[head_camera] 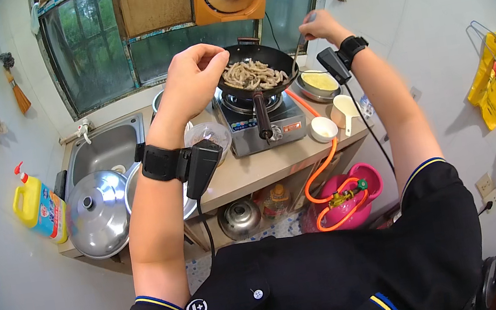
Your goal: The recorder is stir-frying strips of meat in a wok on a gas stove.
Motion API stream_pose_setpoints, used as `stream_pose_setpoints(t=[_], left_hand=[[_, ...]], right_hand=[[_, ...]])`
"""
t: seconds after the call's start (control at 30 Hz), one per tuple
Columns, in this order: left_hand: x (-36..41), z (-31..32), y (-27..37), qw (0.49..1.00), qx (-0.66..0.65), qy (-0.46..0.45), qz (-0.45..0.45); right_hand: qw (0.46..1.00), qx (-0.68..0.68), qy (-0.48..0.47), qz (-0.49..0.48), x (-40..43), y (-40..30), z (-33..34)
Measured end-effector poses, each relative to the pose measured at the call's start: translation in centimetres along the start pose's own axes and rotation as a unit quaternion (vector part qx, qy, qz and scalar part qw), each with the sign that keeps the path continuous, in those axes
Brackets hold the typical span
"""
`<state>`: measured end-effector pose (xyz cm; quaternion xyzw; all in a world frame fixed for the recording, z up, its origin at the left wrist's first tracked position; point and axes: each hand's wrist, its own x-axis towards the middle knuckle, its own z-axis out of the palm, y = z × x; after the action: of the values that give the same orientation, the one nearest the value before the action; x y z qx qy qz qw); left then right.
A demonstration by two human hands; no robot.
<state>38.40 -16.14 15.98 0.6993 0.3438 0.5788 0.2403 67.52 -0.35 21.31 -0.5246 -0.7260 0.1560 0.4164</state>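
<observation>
A black wok [279, 56] sits on a gas stove [244, 126], with its wooden handle pointing towards me. Pale strips of food, perhaps meat, [255, 74] lie in the wok. My left hand [200, 75] is at the wok's left rim, thumb and fingertips pinched close together; whether anything is between them cannot be seen. Beyond the wok's right side, my right hand [322, 27] is closed around the handle of a metal spatula [296, 60], whose lower end reaches into the wok. Both wrists carry black strapped devices with cables.
Left of the stove are a clear plastic bowl [208, 134], a large metal lid [98, 216] and a sink [104, 145]. At right stand a bowl of yellow food [320, 81], a white bowl [323, 129] and a white ladle [346, 109]. An orange hose [312, 179] runs to a pink gas cylinder [343, 215].
</observation>
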Motion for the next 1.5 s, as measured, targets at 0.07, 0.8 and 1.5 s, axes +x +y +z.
stream_pose_setpoints(t=[0.07,0.8,1.5], left_hand=[[-0.2,-0.1,0.2,1.0,0.006,0.008,-0.007],[-1.4,-1.4,-2.3,0.996,0.049,0.053,-0.058],[-3.4,-3.0,-2.7,0.998,-0.001,0.056,-0.032]], right_hand=[[0.995,0.023,0.062,0.08,1.1,3.5,-0.2],[0.939,-0.253,-0.157,-0.171,4.1,3.7,8.5],[0.919,-0.277,-0.193,-0.201,2.7,2.7,9.1]])
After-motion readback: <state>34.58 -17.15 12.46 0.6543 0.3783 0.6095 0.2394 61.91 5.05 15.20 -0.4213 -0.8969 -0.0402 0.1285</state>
